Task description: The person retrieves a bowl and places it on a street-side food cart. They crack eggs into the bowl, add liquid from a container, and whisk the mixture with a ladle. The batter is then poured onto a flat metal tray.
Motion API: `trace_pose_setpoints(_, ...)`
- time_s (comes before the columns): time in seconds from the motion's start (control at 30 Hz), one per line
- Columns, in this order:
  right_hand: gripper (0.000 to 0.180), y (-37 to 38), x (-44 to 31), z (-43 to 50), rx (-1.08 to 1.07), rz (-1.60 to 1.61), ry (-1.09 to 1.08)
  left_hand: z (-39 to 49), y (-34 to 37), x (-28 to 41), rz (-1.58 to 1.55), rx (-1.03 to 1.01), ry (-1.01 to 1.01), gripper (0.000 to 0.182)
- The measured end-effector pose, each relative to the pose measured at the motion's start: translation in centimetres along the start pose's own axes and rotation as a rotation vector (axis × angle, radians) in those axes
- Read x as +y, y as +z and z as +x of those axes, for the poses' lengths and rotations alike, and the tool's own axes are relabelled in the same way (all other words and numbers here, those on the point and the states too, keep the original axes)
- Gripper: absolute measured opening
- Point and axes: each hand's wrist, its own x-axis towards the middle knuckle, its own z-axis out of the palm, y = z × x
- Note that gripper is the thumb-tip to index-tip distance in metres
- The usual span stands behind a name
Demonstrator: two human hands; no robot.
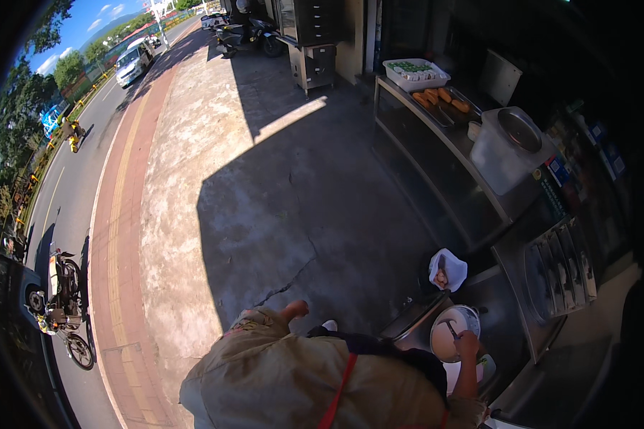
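My right hand (467, 344) is closed on the handle of a ladle or similar utensil (451, 328), whose head lies at the surface of a pale, creamy liquid (443, 341) in a round metal pot (473, 316). My left hand (296, 309) hangs away from the counter above the concrete floor, its fingers curled; whether it holds anything cannot be told. Just below the pot in view is a white and green item (456, 375), partly hidden by my right arm. Beyond the pot stands a bin with a white liner (456, 268) and eggshell-like pieces (440, 277) in it.
A metal table (434, 115) carries a white tub of small cartons (416, 74), a tray of fried dough pieces (441, 101) and a large whitish container (502, 155). Metal slots (561, 271) stand at right. A road with a van (134, 61) and a parked motorcycle (67, 300) lies left.
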Motion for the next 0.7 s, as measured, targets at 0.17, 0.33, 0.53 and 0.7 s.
trace_pose_setpoints(0.17,0.022,-0.2,2.0,1.8,-0.076,-0.028,0.084,3.2,1.7,4.5,0.299,-0.127,0.127,0.024)
trace_pose_setpoints(0.33,0.032,-3.8,-3.3,2.8,-0.23,-0.014,0.05,4.0,3.9,8.3,0.082,-0.034,0.266,0.034)
trace_pose_setpoints(0.53,0.036,0.8,1.9,0.9,-0.294,-0.139,-0.267,2.2,3.1,9.9,-0.002,-0.013,0.242,0.039)
trace_pose_setpoints(0.7,0.033,3.8,5.7,-4.6,-0.193,0.026,-0.116,-2.0,2.9,8.8,0.166,-0.06,0.111,0.029)
